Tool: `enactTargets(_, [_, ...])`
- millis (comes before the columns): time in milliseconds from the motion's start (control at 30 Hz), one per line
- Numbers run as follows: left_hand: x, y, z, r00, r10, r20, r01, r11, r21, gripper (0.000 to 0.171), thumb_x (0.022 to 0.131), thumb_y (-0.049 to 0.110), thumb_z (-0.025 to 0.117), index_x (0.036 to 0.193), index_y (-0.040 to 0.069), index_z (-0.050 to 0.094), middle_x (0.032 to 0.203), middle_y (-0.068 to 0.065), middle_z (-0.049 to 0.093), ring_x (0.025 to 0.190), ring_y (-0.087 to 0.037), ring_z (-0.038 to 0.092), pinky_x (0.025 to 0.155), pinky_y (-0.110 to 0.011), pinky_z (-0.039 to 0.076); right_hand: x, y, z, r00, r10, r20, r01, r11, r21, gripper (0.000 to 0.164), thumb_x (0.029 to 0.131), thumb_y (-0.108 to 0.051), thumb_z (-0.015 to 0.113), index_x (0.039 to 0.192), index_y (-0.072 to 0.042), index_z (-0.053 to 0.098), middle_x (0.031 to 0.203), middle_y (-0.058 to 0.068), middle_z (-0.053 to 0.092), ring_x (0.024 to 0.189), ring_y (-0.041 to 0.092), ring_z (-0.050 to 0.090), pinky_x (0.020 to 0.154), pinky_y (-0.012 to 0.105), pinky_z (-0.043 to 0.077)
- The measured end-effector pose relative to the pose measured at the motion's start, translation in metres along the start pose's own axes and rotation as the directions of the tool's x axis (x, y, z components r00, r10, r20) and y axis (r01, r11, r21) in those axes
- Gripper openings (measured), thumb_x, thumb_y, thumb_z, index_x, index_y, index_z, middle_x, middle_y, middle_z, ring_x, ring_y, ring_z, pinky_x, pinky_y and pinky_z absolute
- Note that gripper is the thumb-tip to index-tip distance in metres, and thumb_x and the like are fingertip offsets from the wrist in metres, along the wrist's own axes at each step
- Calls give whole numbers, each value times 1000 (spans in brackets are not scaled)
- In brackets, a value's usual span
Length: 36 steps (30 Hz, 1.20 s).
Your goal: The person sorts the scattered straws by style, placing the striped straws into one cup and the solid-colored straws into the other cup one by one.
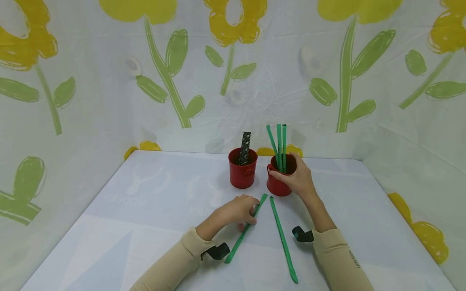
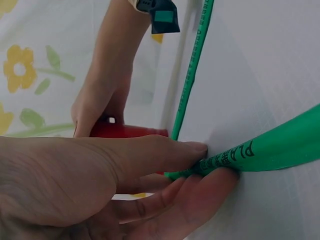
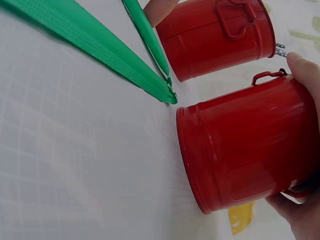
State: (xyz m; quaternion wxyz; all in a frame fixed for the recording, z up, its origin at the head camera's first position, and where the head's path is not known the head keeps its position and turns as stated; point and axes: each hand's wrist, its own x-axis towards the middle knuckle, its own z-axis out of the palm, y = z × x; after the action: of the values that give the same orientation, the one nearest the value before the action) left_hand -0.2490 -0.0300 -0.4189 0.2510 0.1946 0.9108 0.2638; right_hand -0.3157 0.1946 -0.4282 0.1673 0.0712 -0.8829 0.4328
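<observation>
My left hand (image 1: pixel 236 212) pinches a long green wrapped straw (image 1: pixel 238 243) between thumb and fingers. Printed letters show on this green wrapper (image 2: pixel 245 151) in the left wrist view. With thumb and fingers spread across its rim, my right hand (image 1: pixel 301 178) grips a small red bucket (image 1: pixel 278 187), which stands upright on the table. Three green straws (image 1: pixel 279 141) stick up out of that bucket. Another green straw (image 1: pixel 281 238) lies on the table between my hands. In the right wrist view the held bucket (image 3: pixel 245 145) shows its side handles; its inside is hidden there.
A second red bucket (image 1: pixel 242 176) stands just left of the first, with a black speckled strip (image 1: pixel 245 147) upright in it. The pale table (image 1: pixel 145 226) meets a flower-printed curtain (image 1: pixel 276 81) at the back and sides.
</observation>
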Motion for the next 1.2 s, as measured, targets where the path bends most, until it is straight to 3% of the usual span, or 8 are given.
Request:
enactTargets(667, [3, -2, 2, 1000, 2, 2, -2, 1000, 26, 62, 86, 11, 74, 143, 12, 49, 86, 0, 57, 52, -17, 67, 50, -23, 55, 0, 1, 1, 1000, 3, 3, -3, 1000, -12, 94, 74, -52, 81, 147, -13, 35, 139, 15, 52, 127, 33, 51, 89, 54, 56])
enactTargets(900, [2, -1, 3, 1000, 10, -16, -9, 996, 87, 63, 85, 14, 76, 142, 14, 50, 84, 2, 57, 66, -10, 61, 50, -21, 53, 0, 1, 1, 1000, -8, -4, 8, 1000, -12, 93, 75, -52, 80, 146, -13, 36, 138, 15, 53, 125, 33, 52, 89, 54, 56])
enactTargets(1200, [2, -1, 5, 1000, 17, -13, -16, 996, 93, 66, 85, 15, 76, 144, 14, 47, 82, 2, 56, 52, -14, 63, 54, -20, 53, 0, 3, 2, 1000, -16, -5, 16, 1000, -15, 94, 74, -54, 80, 146, -12, 36, 137, 15, 54, 124, 34, 53, 88, 54, 56])
